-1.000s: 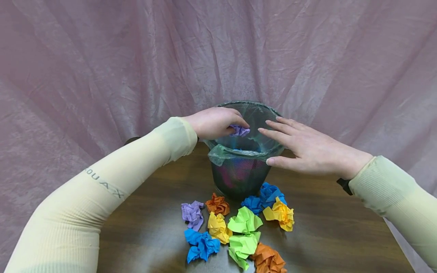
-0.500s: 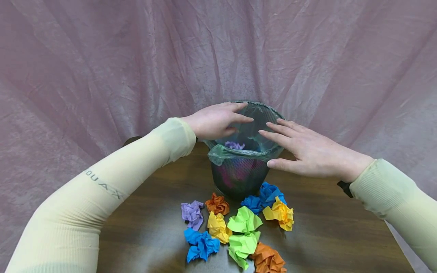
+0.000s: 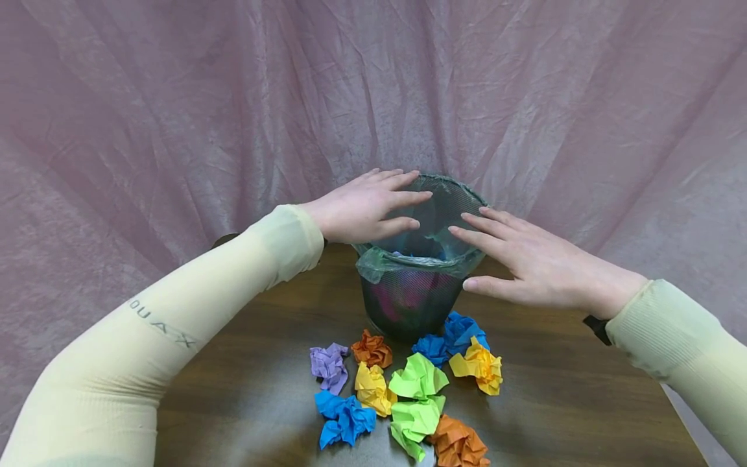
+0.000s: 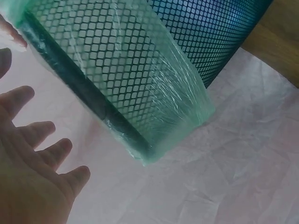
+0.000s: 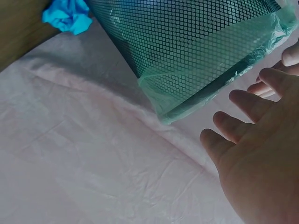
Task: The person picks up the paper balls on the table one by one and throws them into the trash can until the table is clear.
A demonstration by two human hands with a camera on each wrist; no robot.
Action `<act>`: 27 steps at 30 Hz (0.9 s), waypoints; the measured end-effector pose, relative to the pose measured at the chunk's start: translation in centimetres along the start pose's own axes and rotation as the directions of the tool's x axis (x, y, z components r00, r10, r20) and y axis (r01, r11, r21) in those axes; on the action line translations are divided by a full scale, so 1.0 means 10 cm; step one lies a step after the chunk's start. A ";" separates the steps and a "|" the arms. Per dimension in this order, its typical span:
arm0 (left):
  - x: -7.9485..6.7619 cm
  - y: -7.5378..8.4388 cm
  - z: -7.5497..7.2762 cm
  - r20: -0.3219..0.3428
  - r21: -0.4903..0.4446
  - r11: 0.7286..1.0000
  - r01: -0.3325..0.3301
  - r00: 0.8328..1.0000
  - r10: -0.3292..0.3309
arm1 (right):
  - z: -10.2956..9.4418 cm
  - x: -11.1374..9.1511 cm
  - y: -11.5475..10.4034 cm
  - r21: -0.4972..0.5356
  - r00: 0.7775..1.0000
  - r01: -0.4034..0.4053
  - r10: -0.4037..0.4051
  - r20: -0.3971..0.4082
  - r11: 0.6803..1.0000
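A dark mesh wastebasket (image 3: 417, 298) stands upright on the table, its rim wrapped in a thin green plastic liner (image 4: 182, 88). Over the left part of its mouth my left hand (image 3: 367, 207) hovers palm down, fingers spread and holding nothing. My right hand (image 3: 531, 259) is at the right side of the rim, fingers straight and spread, also without anything in it. Through the mesh some pink and blue shows inside the basket; most of its contents are hidden. In the right wrist view a blue crumpled paper ball (image 5: 69, 16) lies beside the basket.
Several crumpled paper balls lie in front of the basket on the brown wooden table (image 3: 257, 389): purple (image 3: 329, 368), orange (image 3: 458, 442), yellow (image 3: 481, 366), lime green (image 3: 417, 425) and blue (image 3: 345, 418). A pink curtain (image 3: 292, 97) hangs close behind.
My left hand let go of a purple paper ball, which dropped into the basket. Its fingers then spread, and the hand drew back slightly left. The right hand shifted a little right.
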State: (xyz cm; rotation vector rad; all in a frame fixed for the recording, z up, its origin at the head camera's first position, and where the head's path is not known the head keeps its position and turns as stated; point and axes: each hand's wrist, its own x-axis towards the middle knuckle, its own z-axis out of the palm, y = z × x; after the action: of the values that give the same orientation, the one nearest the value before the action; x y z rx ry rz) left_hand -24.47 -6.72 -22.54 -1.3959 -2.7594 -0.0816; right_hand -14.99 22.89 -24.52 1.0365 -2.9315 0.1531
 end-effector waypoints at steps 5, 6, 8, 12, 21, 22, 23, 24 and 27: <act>-0.09 0.04 -0.01 -0.024 0.008 1.000 -0.008 1.000 0.008 | 0.01 -0.09 0.03 0.015 1.000 -0.003 0.004 -0.014 1.000; -0.11 0.06 -0.02 -0.029 0.022 1.000 -0.015 0.999 0.016 | 0.01 -0.11 0.04 0.019 1.000 -0.005 0.006 -0.018 1.000; -0.17 0.11 -0.02 -0.037 0.052 0.998 -0.033 0.999 0.035 | 0.02 -0.16 0.06 0.030 1.000 -0.010 0.011 -0.025 0.999; -0.28 0.25 -0.02 -0.073 0.111 0.989 -0.093 0.992 0.102 | 0.02 -0.27 0.13 0.059 0.999 -0.036 0.038 -0.033 0.998; -0.50 0.72 0.06 -0.157 0.160 0.941 -0.299 0.933 0.323 | 0.12 -0.52 0.34 0.142 0.989 -0.138 0.144 -0.031 0.980; -0.52 0.78 0.08 -0.151 0.165 0.932 -0.322 0.926 0.347 | 0.15 -0.54 0.37 0.153 0.988 -0.147 0.153 -0.029 0.977; -0.55 0.83 0.12 -0.141 0.174 0.923 -0.343 0.919 0.368 | 0.18 -0.57 0.39 0.164 0.987 -0.154 0.160 -0.027 0.974; -0.58 0.89 0.16 -0.132 0.184 0.914 -0.363 0.912 0.388 | 0.21 -0.59 0.41 0.173 0.985 -0.161 0.168 -0.025 0.972; -0.64 1.04 0.31 -0.102 0.192 0.888 -0.418 0.891 0.442 | 0.33 -0.67 0.47 0.207 0.980 -0.190 0.196 -0.009 0.960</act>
State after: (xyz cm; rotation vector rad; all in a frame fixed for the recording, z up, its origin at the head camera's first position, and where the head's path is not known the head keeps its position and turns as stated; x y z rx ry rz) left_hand -12.37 -5.51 -25.76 -1.8335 -2.2198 0.0619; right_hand -12.67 30.36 -28.62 0.7539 -3.0353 0.4812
